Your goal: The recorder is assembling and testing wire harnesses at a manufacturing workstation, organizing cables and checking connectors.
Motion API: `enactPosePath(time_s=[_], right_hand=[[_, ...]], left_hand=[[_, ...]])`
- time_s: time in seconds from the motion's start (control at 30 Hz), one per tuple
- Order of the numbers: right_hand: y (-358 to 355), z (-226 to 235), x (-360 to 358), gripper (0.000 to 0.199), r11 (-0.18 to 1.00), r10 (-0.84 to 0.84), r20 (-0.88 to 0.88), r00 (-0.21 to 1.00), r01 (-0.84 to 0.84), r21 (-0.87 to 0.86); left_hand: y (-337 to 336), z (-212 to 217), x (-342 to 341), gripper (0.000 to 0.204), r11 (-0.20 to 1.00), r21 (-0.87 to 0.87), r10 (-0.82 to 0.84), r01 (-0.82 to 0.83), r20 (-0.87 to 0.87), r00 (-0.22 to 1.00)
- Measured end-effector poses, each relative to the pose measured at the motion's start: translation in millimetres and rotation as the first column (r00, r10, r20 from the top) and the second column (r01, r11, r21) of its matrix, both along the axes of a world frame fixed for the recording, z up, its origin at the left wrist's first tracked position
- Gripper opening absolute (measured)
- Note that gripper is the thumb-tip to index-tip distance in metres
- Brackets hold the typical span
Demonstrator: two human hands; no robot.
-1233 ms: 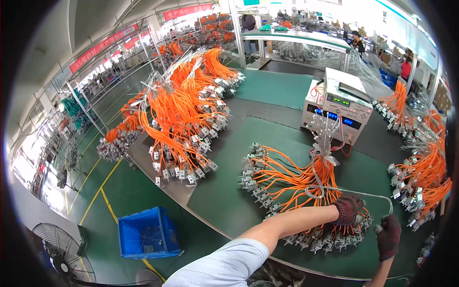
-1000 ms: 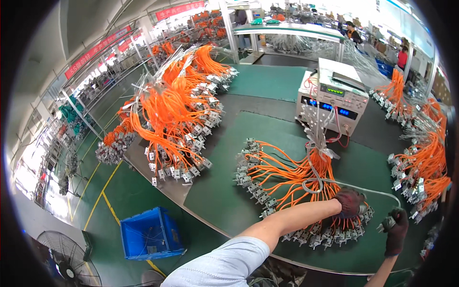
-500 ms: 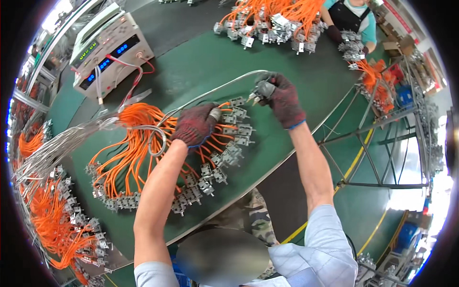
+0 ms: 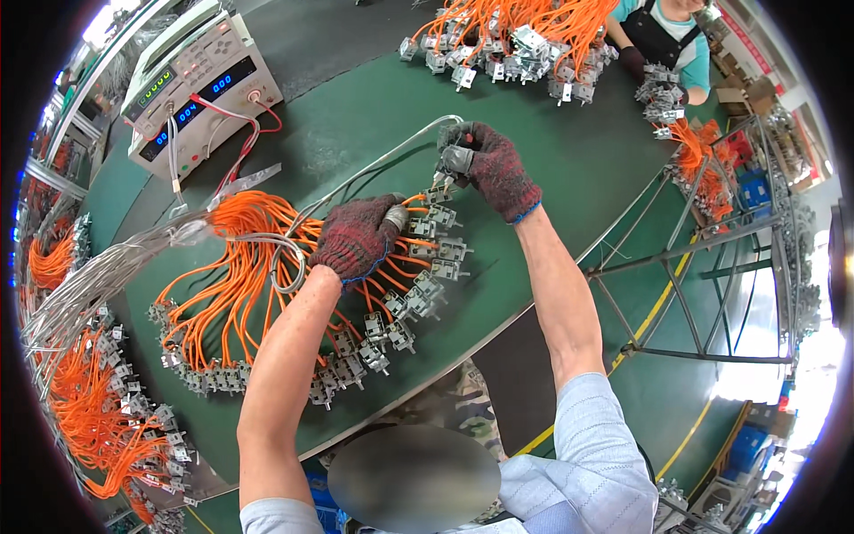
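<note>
My right hand [image 4: 485,165], in a dark red and grey knit glove with taped fingertips, grips a small probe-like connector at the end of a grey cable [image 4: 391,149]. Its tip is down at the topmost small metal switch unit [image 4: 438,194]; the fingers partly hide the contact. My left hand [image 4: 360,233], gloved alike, is closed over the orange wires [image 4: 258,218], thumb near the wire that runs to that unit. Several more metal units [image 4: 449,254] fan out along the wires' right and lower ends. A grey cable loop [image 4: 289,267] lies beside my left wrist.
A bench instrument [image 4: 200,102] with lit displays and red and white leads stands at the back left. Grey wires [image 4: 98,267] trail left. More orange-wired units [image 4: 111,409] lie lower left and others [image 4: 525,49] at the back. A co-worker [image 4: 663,36] handles units beyond; a metal frame [image 4: 703,258] stands right.
My right hand has come left and slightly up, bringing the probe-like connector to the topmost unit. My left hand stays on the orange wires. The whole view has shifted a little.
</note>
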State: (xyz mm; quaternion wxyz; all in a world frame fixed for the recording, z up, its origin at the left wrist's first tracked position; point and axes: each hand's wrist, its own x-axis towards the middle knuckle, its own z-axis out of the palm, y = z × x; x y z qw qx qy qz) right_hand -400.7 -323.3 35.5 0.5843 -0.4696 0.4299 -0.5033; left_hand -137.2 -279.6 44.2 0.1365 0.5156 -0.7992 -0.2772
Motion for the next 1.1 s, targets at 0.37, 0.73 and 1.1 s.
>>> enactPosePath(time_s=[0.37, 0.73, 1.1], right_hand=[[-6.5, 2.2, 1.4, 0.031, 0.999, 0.039, -0.153, 0.988, -0.036, 0.02], [59.2, 8.3, 16.3, 0.03, 0.93, -0.368, -0.154, 0.917, 0.36, -0.079], [60.2, -13.8, 19.5, 0.027, 0.91, -0.413, -0.321, 0.852, 0.376, -0.175]], left_hand=[[1.8, 2.9, 0.3, 0.047, 0.999, -0.03, -0.021, 0.022, 0.025, 0.999], [2.2, 2.9, 0.8, 0.045, 0.999, -0.032, -0.035, 0.034, -0.009, 0.999], [1.4, -4.4, 3.3, 0.046, 0.997, -0.068, -0.043, 0.043, -0.002, 0.999]])
